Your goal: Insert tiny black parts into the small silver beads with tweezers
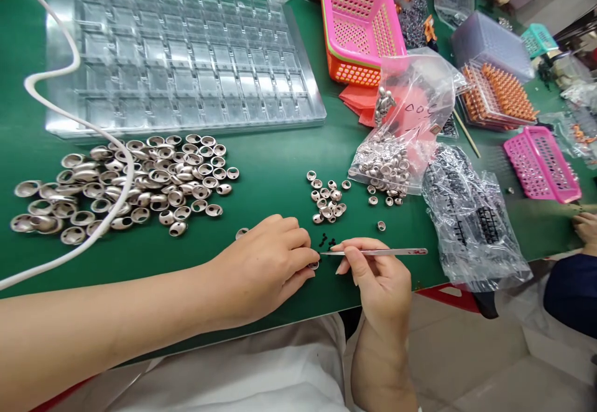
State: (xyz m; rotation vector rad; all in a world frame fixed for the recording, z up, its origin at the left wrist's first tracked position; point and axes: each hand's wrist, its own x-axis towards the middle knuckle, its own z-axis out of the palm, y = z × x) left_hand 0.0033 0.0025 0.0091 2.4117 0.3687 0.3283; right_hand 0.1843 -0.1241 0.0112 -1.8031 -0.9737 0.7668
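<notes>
My left hand point(273, 262) is closed, its fingertips pinching a small silver ring-shaped metal part point(314, 266) near the table's front edge. My right hand point(380, 275) grips a pair of tweezers point(396, 252), whose tips point left and reach the held part. Just above the tips lie several tiny black pieces point(332, 242). A small cluster of similar silver parts point(326, 203) sits farther back, and one lone part point(381, 226) rests to its right. Another metal part point(242, 233) shows behind my left hand, partly hidden.
A large heap of silver metal parts point(158, 175) spreads at left, crossed by a white cable point(128, 169). Behind stands a clear compartment tray point(186, 57). Pink baskets point(333, 20), a bag of metal parts point(396, 138) and bagged black pieces point(461, 213) lie right. Another person's hand point(585, 225) shows far right.
</notes>
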